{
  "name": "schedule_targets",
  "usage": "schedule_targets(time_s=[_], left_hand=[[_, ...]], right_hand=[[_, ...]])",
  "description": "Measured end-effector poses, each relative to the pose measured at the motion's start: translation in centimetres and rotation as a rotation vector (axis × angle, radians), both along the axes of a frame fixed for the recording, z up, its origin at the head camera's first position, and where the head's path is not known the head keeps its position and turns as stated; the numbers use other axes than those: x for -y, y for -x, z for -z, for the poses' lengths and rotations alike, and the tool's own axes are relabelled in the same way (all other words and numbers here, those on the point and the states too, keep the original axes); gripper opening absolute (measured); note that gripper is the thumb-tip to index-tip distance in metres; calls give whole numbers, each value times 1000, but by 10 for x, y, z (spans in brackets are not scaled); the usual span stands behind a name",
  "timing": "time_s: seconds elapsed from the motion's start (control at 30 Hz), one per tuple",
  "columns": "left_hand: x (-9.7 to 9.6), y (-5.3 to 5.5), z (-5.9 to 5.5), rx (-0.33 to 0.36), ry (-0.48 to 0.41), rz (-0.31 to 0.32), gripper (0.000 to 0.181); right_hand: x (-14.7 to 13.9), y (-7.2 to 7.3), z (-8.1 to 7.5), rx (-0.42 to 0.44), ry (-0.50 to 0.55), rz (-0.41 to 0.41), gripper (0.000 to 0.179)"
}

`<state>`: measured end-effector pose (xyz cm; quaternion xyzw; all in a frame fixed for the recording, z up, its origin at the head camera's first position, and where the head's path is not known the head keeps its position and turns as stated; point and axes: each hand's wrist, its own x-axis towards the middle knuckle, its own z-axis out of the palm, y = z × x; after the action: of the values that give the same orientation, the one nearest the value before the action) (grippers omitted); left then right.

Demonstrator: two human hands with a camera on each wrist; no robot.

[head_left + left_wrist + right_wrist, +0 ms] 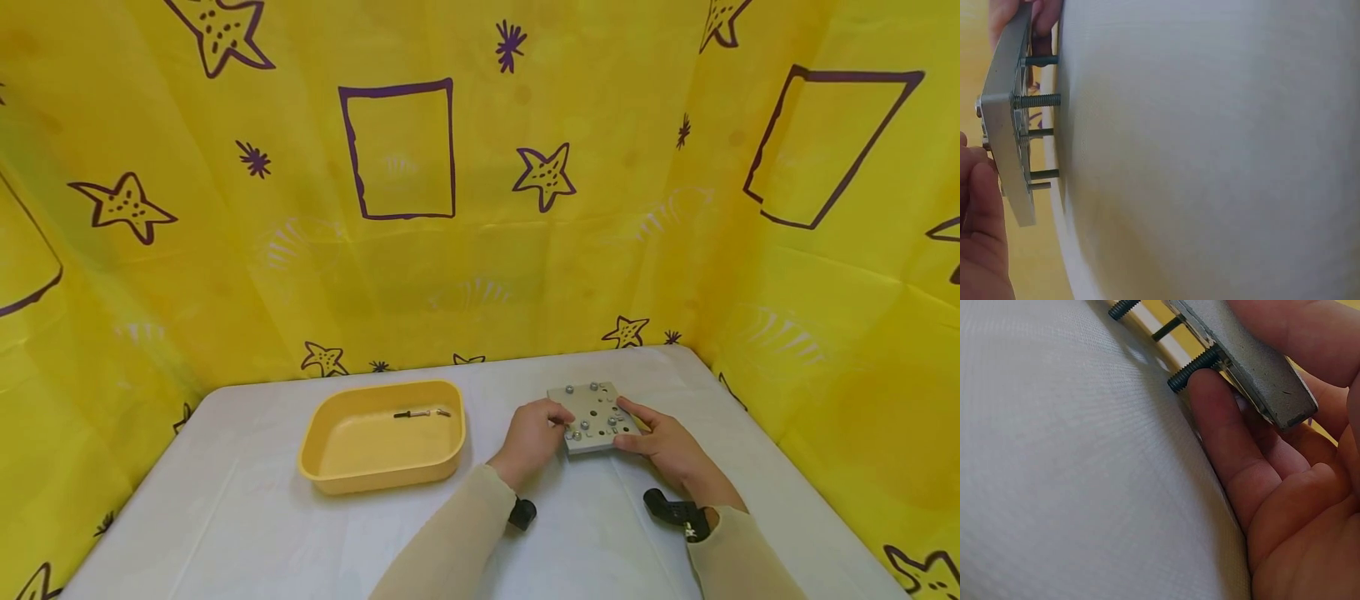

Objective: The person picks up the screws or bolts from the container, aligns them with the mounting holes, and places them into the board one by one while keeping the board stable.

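Note:
A grey metal plate [576, 404] with several holes sits tilted over the white table, bolt heads showing on its top face. Threaded bolt shanks [1038, 100] stick out from its underside toward the cloth in the left wrist view. My right hand [667, 446] grips the plate's right side, thumb on top and fingers beneath. In the right wrist view, one fingertip [1207, 384] lies against a bolt shank [1194, 367] below the plate. At the left edge, my left hand [531, 437] has curled fingers and thumb pinching at a bolt head [986, 144].
Left of the hands stands a yellow plastic tray [375, 482] on the white-covered table [247, 517]. Inside the tray lie a dark-ended screw [412, 413] and a smaller metal piece [443, 412]. Yellow printed curtains [480, 250] enclose the table's back and sides.

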<state>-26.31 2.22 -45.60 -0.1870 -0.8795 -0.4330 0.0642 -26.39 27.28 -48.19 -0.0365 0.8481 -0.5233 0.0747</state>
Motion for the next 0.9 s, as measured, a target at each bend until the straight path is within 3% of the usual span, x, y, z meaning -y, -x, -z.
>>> schedule_targets(time_s=[0.1,0.23,0.33,0.43,0.57,0.67,0.77,0.9], left_hand=[[2,-2,-1,33,-68,-43,25],[8,-9,-7,129,-276,-167,34],[20,-18,-23,201,-420,-240,43],[42,-25,-45,240,-471,-233,54],[84,-29,-67,279,-385,-143,67],[118,-26,-75,330,-268,-94,75],[148,-21,-75,379,-158,-109,79],[176,-17,-63,399,-44,-161,78]], right_hand=[[0,1,-1,-2,-2,-5,93],[1,1,-2,-4,1,-13,93],[2,0,-4,-1,-8,-9,93],[5,-2,-7,3,-19,-9,94],[8,-4,-8,8,-17,-14,93],[10,-5,-8,4,-24,-14,92],[11,-4,-8,0,-27,-19,93],[12,-4,-7,-10,-32,-24,94]])
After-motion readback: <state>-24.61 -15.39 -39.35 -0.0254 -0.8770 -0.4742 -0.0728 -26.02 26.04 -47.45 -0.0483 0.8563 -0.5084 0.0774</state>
